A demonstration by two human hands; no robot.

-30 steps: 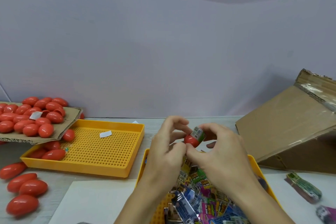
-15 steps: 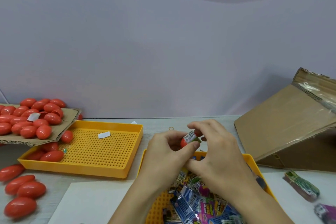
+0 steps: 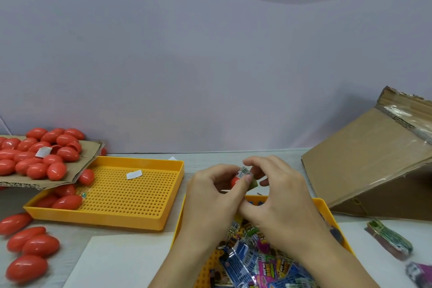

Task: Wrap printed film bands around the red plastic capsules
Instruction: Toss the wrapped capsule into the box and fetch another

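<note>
Between both hands, above the near yellow tray (image 3: 327, 213), sits a red capsule (image 3: 234, 181) with a printed film band (image 3: 244, 173) partly over it. My left hand (image 3: 210, 196) grips the capsule, thumb against the band. My right hand (image 3: 278, 194) pinches the band from above with curled fingers. Most of the capsule is hidden by the fingers. Loose printed film bands (image 3: 259, 262) lie heaped in the near tray under my wrists.
A perforated yellow tray (image 3: 131, 194) at left holds a few red capsules (image 3: 67, 202). A cardboard sheet (image 3: 77, 170) above it carries several more. Others lie loose on the table (image 3: 30, 243). A tilted cardboard box (image 3: 364, 166) stands at right, with banded bundles (image 3: 388, 238) near it.
Both hands with the capsule moved down toward the tray, then stayed there. The band has been turned and worked further over the capsule.
</note>
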